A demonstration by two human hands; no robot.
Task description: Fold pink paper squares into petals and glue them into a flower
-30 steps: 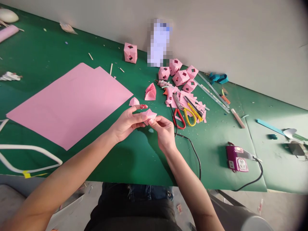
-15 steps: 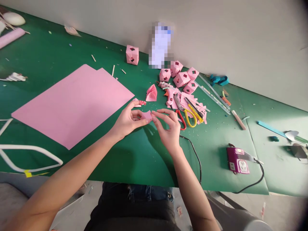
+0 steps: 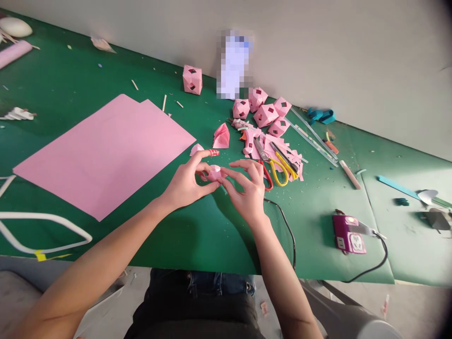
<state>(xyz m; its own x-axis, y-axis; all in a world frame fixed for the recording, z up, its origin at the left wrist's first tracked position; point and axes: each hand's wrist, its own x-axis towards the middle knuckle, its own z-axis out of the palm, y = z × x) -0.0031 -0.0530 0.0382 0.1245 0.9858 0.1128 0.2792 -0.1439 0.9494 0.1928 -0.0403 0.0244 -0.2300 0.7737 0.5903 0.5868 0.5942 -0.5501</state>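
Note:
A small folded piece of pink paper (image 3: 214, 173) is pinched between both hands over the green table. My left hand (image 3: 187, 181) grips its left side with thumb and fingers; a red patterned wrap covers the index fingertip. On the right side, the thumb and index finger of my right hand (image 3: 247, 190) close on the paper's edge, the other fingers loosely bent. Just beyond the hands stands a folded pink paper piece (image 3: 221, 136). Another small pink piece (image 3: 196, 149) lies partly behind my left index finger.
Large pink sheets (image 3: 106, 150) lie to the left. Several pink paper boxes with cut-outs (image 3: 265, 115) sit by the wall. A pink glue gun (image 3: 250, 140), yellow-handled scissors (image 3: 278, 173) and paper scraps are right of my hands. A purple power socket (image 3: 349, 235) stands further right.
The pink paper in my hands has turned and now shows a folded, faceted side instead of a flatter face. My left index finger has shifted slightly right.

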